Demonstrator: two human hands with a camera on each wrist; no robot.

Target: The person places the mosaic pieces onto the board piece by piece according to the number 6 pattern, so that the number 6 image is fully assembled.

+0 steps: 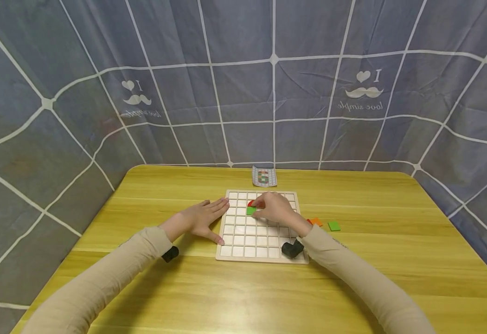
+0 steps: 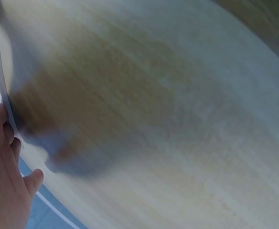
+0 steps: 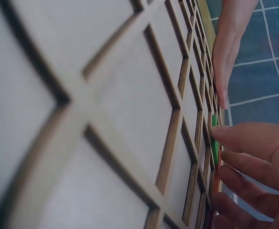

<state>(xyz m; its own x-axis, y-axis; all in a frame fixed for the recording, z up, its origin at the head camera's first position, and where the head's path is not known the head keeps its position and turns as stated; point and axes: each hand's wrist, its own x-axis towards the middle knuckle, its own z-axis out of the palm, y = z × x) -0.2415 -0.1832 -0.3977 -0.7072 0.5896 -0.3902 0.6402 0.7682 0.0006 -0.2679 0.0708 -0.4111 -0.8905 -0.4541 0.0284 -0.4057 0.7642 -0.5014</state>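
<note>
A wooden grid board (image 1: 238, 251) with pale square cells lies on the table. My right hand (image 1: 274, 207) is over its upper part, thumb and index finger pinching a green square tile (image 1: 251, 211) at a cell. Just behind that tile, red pieces (image 1: 250, 203) show partly under the fingers. In the right wrist view the green tile (image 3: 214, 143) is seen edge-on by the thumb. My left hand (image 1: 203, 218) rests with fingers spread against the board's left edge; the left wrist view shows this hand (image 2: 5, 176) only in part.
Right of the board lie an orange tile (image 1: 316, 221), a red piece (image 1: 309, 221) partly hidden by the right wrist, and another green tile (image 1: 334, 226). A small printed pattern card (image 1: 270, 178) is behind the board. A grey gridded curtain (image 1: 243, 93) surrounds the wooden table (image 1: 176, 297).
</note>
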